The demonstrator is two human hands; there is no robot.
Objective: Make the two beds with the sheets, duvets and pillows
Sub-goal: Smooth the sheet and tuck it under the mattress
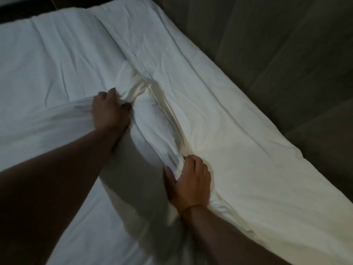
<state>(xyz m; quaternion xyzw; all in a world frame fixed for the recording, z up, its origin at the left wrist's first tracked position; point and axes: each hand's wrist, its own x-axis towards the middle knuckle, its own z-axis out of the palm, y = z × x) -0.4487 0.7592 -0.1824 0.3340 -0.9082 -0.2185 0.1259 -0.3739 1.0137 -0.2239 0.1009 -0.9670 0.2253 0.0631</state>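
White wrinkled bedding cloth (219, 121) lies along the bed (47, 60), its long axis running from near right to far left. Nearest, the right hand (190, 181) pinches its raised fold; farther up, the left hand (109, 109) clutches the same ridge. Pulling both evenly apart along that fold should flatten it. Beyond lies grey floor (296, 54).

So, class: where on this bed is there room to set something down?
Free: the smooth sheet left of the bunched fold; the flat cover between fold and floor. Crowded: the fold, which the left hand and right hand grip.
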